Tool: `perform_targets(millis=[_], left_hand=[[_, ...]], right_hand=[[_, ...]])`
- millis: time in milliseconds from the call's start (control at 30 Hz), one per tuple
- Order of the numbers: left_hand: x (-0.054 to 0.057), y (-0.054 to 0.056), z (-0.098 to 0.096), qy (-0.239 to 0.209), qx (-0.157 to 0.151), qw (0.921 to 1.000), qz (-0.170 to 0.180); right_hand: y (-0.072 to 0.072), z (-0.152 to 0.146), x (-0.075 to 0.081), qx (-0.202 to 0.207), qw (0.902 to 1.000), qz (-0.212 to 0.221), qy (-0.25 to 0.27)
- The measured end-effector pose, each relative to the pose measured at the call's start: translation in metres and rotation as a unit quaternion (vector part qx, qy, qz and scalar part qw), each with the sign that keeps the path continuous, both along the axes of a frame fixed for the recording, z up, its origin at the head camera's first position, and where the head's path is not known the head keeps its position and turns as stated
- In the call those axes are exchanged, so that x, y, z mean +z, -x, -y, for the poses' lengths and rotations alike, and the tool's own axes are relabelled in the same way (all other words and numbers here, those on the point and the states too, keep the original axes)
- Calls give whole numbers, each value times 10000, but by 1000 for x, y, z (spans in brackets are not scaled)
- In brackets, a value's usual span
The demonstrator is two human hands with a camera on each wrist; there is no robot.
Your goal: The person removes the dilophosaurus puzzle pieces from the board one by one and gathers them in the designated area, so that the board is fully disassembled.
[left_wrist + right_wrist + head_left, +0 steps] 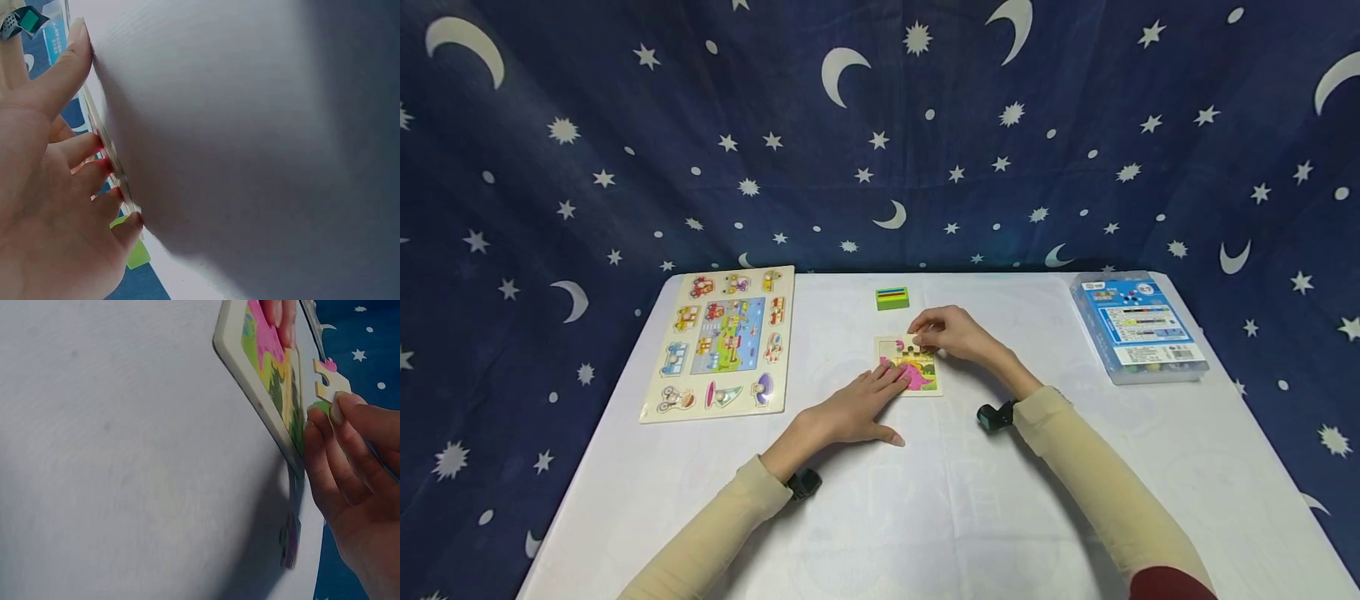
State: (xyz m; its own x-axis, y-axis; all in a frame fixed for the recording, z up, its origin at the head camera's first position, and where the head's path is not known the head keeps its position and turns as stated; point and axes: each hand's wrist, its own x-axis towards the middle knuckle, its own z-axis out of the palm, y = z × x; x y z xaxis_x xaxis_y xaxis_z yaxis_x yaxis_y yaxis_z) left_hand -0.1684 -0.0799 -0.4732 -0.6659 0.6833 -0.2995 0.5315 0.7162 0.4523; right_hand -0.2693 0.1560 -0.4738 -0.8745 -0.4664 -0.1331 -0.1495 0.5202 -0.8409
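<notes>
Dark blue cloth (880,125) printed with moons and stars hangs behind a white table (925,500) and drapes down past its sides. At the far left of the table lies a vehicle peg puzzle board (721,342), flat and well apart from the hands. Moving right, the left hand (857,410) lies flat on the table with its fingers straight and relaxed, their tips pressing on the near left part of a small dinosaur jigsaw tray (910,367) at the middle of the table; the left wrist view shows those fingertips (106,164) against the tray's thin edge. Beyond the tray, toward the far edge, sits a small green block (892,297) with coloured stripes on top. The right hand (946,332) is over the tray's far right corner, its fingers curled and pinching a pale jigsaw piece (330,380) with a pink corner; the piece seems to be held just above the tray, though whether it touches is hard to judge. At the far right lies a clear plastic box (1138,327) with a blue label.
</notes>
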Motion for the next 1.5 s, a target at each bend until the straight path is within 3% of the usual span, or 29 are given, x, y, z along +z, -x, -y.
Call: perform_targets(millis=[633,1267,1500], left_hand=[[0,0,1,61,83,9999,6],[-3,0,-2,32,66,10000,-53],[-2,0,-3,-44,65,10000,-32]], right_hand=[[-3,-57,4,-294,9995,143,-7],[7,-112,-6,-813,9942,307,-629],[8,-110,-7,-800,9911,-142,-1056]])
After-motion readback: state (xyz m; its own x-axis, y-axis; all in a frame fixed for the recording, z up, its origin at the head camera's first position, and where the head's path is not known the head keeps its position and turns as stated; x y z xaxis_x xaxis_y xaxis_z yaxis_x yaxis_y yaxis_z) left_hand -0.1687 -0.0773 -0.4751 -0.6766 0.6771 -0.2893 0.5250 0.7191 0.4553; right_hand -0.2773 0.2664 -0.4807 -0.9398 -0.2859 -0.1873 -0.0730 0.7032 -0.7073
